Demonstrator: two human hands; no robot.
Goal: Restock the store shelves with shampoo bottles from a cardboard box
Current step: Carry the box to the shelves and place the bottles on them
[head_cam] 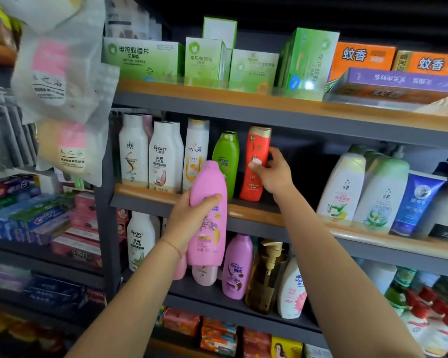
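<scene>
Pink shampoo bottle [209, 215] gripped in left hand [192, 220]; right hand [272, 174] grasps red bottle [255, 164]. Recommend seating red upright first.

You get bright, even light on the shelf fronts, while the recess behind the red bottle [255, 164] is nearly black. Glare whitens the green boxes [308, 63] up top. The hanging bags [60, 81] at far left are blurred, and shelf lines bow toward the edges.
</scene>
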